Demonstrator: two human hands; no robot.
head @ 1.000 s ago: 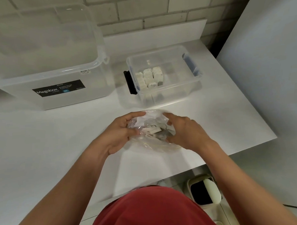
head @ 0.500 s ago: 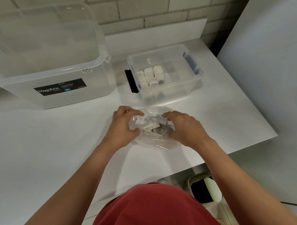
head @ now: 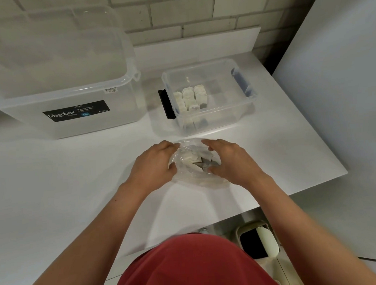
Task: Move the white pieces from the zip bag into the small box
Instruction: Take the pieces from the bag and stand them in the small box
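The zip bag (head: 197, 178) sits in the middle of the frame on the white bench (head: 55, 180), just below the small box (head: 225, 119). Both hands hold it. The left hand (head: 153, 163) has its grip pinching the plastic on the left side of the bag's mouth. The right hand (head: 233, 162) has its grip curled round the right side, so the mouth is pulled wide. White pieces (head: 190, 158) lie in a heap inside the bag. More of them stand in rows in the left part of the small box.

To do this step well, I think one hand should hold the mouth open while the other reaches in for a piece or two. The plastic looks soft and slippery, so a light, steady hold is best.

The bench is smooth. A big clear box (head: 69, 117) stands at the upper left. Behind is a pale brick wall (head: 177, 11), and a bin (head: 258, 242) sits at the lower right.
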